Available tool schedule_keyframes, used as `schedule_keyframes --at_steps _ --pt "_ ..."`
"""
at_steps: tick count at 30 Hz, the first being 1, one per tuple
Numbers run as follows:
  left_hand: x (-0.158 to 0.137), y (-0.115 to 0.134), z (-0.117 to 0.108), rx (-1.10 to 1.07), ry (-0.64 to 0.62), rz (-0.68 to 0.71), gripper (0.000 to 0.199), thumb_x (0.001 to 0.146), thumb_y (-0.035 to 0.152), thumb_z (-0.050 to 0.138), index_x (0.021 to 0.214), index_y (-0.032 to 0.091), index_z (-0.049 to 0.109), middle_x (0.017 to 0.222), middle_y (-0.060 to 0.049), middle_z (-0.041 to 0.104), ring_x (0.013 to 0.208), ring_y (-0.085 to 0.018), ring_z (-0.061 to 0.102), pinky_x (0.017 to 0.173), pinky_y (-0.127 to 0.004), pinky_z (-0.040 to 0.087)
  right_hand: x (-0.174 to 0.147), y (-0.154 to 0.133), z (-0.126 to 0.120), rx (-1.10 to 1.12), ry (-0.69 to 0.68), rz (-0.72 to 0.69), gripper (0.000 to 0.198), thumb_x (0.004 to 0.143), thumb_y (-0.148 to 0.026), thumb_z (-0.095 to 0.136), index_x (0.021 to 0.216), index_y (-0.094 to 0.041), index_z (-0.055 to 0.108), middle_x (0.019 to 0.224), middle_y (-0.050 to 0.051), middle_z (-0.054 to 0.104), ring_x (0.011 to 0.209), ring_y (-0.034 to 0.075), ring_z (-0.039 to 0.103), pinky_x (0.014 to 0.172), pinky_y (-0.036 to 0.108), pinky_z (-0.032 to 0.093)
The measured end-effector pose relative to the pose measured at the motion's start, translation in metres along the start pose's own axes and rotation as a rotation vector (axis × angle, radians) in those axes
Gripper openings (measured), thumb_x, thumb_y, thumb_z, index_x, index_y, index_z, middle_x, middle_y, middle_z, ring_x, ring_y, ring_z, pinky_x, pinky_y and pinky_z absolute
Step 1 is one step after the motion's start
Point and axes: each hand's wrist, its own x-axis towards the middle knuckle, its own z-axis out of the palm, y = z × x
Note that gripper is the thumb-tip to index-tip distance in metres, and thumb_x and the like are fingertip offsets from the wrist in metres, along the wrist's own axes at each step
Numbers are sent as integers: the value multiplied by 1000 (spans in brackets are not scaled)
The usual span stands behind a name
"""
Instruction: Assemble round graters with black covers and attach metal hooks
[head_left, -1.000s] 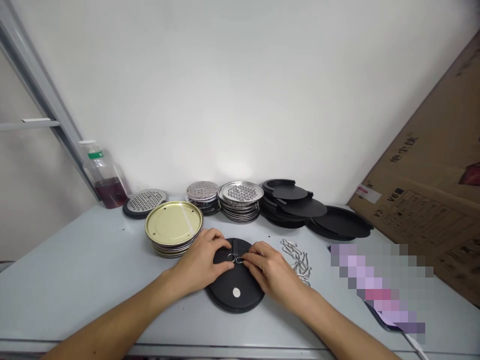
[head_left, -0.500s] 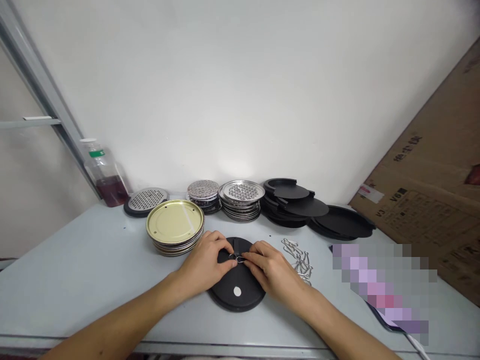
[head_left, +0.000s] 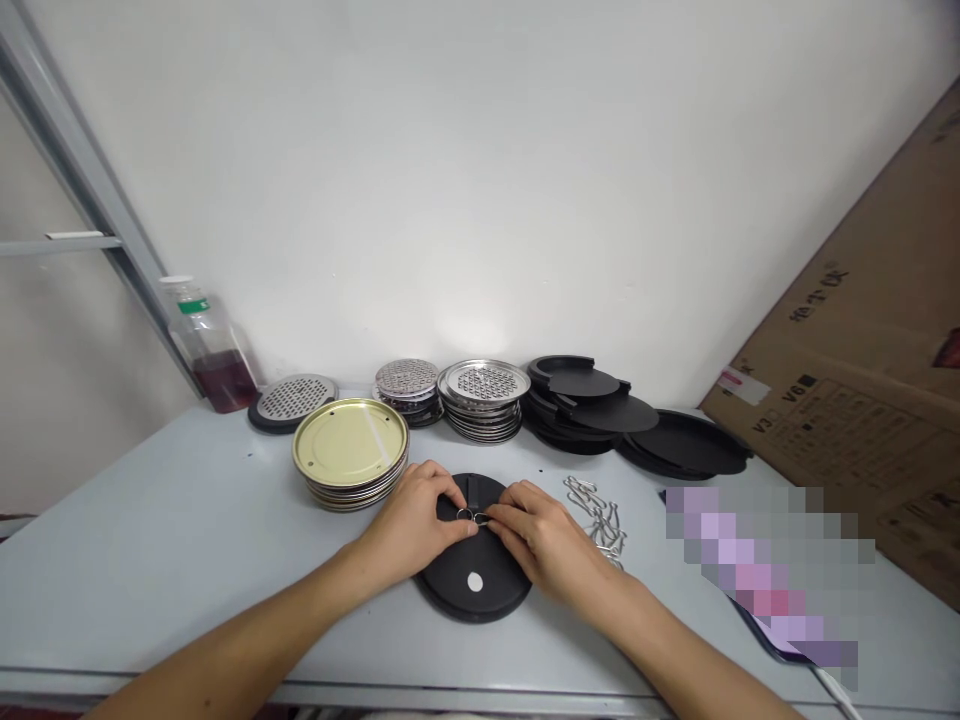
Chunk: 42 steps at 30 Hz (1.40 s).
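Note:
A black round disc (head_left: 480, 590) with a white dot lies on the table in front of me, and both hands meet above its upper part. My left hand (head_left: 420, 515) is closed, pinching a small metal ring (head_left: 460, 516) between thumb and forefinger. Opposite it, my right hand (head_left: 544, 540) pinches a looped wire hook (head_left: 480, 518), its loop against the ring; whether the two are linked I cannot tell. The fingers hide much of the hook. Just right of my right hand lies a loose heap of similar wire hooks (head_left: 600, 515).
A stack of gold round lids (head_left: 349, 445) stands left of the disc. Behind are a grater disc (head_left: 296, 398), stacked perforated metal plates (head_left: 487, 385) and black round trays (head_left: 592, 410). A bottle of dark liquid (head_left: 221, 375), a phone-like pixelated object (head_left: 772, 590) and a cardboard box (head_left: 847, 400) flank the table.

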Motion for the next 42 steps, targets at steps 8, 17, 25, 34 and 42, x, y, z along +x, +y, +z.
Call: schedule_keyframes --at_steps 8,17,25,34,42 --pt "-5 11 -8 49 85 127 15 74 18 79 84 20 67 88 -2 67 89 -22 61 82 -35 48 0 -1 -5 24 6 76 22 96 -14 50 102 -16 71 85 8 64 80 20 63 71 30 53" --pt "-6 9 -9 60 34 333 31 83 13 72 112 24 67 99 -1 73 94 -20 63 86 -35 50 0 -2 -7 88 -30 160 24 97 -12 47 103 -15 70 87 8 64 81 20 63 73 30 51" --pt "-8 7 -6 72 134 529 30 85 11 69 114 19 66 98 -4 74 94 -21 64 86 -37 52 0 -5 -8 180 -38 188 24 97 -15 46 95 -17 70 81 5 61 76 18 59 68 28 45" --pt "-6 6 1 58 163 649 19 86 8 67 104 16 71 94 -6 73 91 -20 63 82 -35 55 1 -10 -9 323 -19 213 26 97 -14 47 89 -18 71 76 3 60 73 16 58 66 26 41" --pt "-7 10 3 53 185 667 18 86 7 66 101 16 72 93 -6 70 90 -19 61 81 -33 56 1 -12 -9 375 15 225 27 95 -11 49 86 -18 72 75 2 61 72 15 58 66 25 40"
